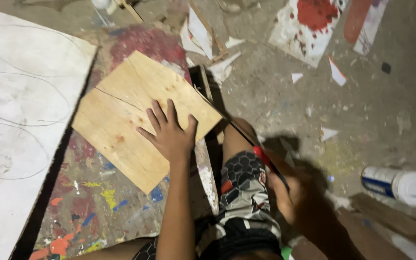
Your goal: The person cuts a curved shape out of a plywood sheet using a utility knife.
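At far left lies a big white board (10,125) with pencil curves. Next to it, the left hand (169,132) presses flat, fingers spread, on a plywood piece (136,115) lying on a paint-splattered board (87,202). The right hand (294,195), fingers closed around the red handle, holds a thin saw (237,130) at the plywood's right edge. At far right a white bottle (396,184) lies on the floor; what is inside cannot be seen.

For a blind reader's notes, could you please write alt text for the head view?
A left hand presses flat on a plywood sheet lying on a paint-spattered board, while the right hand holds a red-handled saw at the sheet's right edge. A white bottle lies on the dusty floor to the right.
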